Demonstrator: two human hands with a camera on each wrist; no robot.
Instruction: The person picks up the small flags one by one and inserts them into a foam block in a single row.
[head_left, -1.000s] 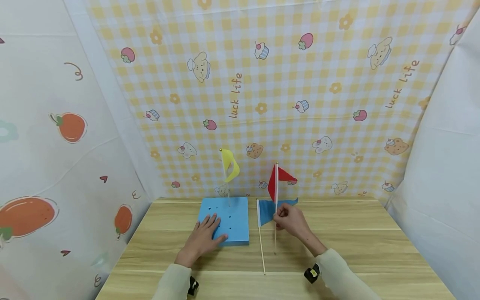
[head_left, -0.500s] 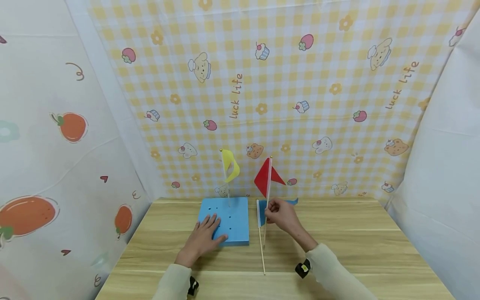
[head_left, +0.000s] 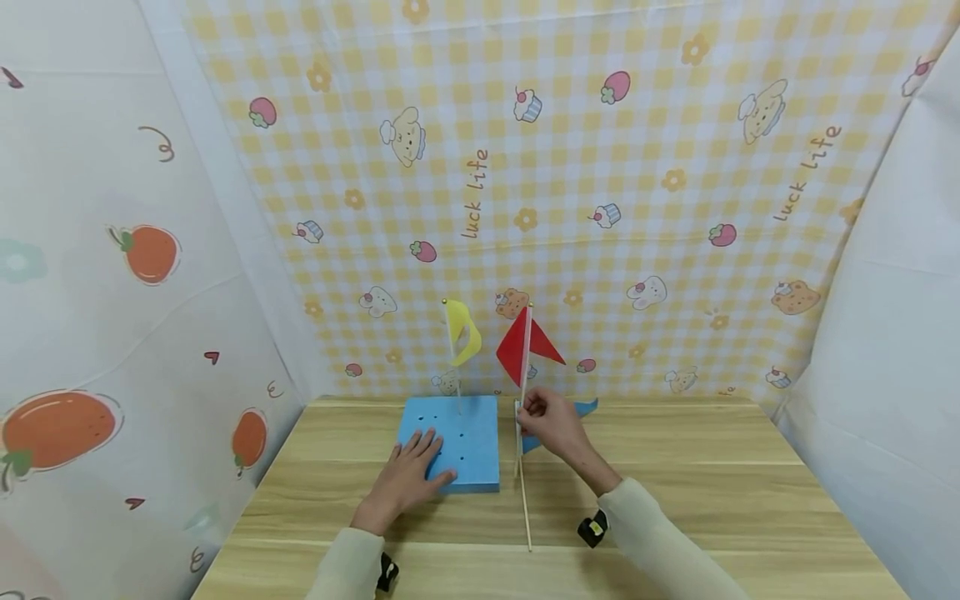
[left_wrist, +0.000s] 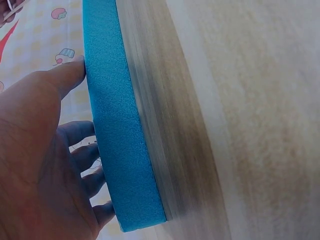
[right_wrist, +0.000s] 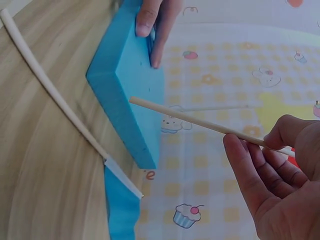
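Three flags: yellow flag [head_left: 461, 332], red flag [head_left: 525, 343], blue flag [head_left: 558, 414].

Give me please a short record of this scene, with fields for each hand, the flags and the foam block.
left hand: rests flat on the blue foam block
right hand: pinches the stick of the red flag, held upright off the table
yellow flag: stands in the block's far side
blue flag: lies on the table, right of the block
block: has several open holes on top
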